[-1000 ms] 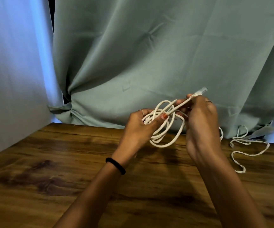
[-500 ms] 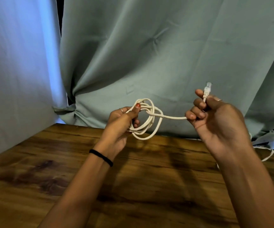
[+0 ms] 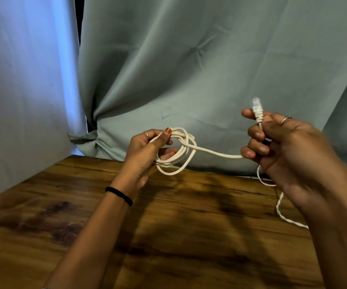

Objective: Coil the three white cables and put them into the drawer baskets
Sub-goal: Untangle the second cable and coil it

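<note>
The left hand (image 3: 147, 151) grips the coiled white cable (image 3: 176, 155) above the wooden table (image 3: 168, 226); the right hand (image 3: 289, 147) pinches its connector end (image 3: 257, 110). To finish well, pull the tail snug (not too hard) so the wrap locks the loops.

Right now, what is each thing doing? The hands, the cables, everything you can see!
Left hand: grips the coiled loops, held above the table.
Right hand: pinches the cable's free end, plug pointing up.
White cable: mostly coiled, one strand stretched across between the hands.
Plug: sticks out above the right fingers.
Second white cable: loose and uncoiled on the table.
Wooden table: bears the loose cable.
Curtain: hangs bunched behind the table.
</note>
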